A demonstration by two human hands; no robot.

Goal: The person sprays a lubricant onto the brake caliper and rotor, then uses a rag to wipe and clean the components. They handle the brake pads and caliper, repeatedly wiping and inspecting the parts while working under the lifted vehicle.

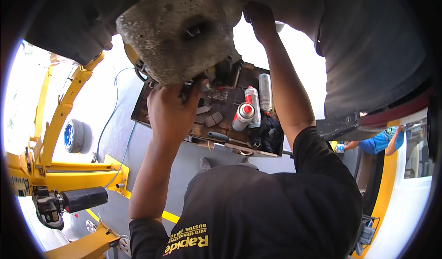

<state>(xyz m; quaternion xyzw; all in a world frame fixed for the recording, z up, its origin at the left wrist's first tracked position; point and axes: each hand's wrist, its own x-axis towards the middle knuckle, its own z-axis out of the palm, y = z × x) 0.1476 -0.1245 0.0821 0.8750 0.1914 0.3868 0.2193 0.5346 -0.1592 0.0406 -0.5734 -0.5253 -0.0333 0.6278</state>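
Note:
A big grey, pitted metal casing (179, 33) hangs overhead on the underside of a raised vehicle. My left hand (171, 106) reaches up to its lower edge, fingers bent around dark parts there; what they grip is hidden. To the right of the casing my right hand (260, 20) is lifted higher. Its fingers curl in shadow close to the underbody, and I cannot make out what they hold. Below both hands stands a dark work table (195, 129), bearing several spray cans (243, 116), a grey block-like pad (213, 119) and a tool with a dark handle (219, 136).
A yellow lift arm (69, 107) rises at the left, with a black cylindrical motor (85, 199) below it. A wheel (74, 136) lies on the floor near a blue hose (115, 93). Dark vehicle panels (368, 52) hang at the right. Another person in blue (382, 141) is at far right.

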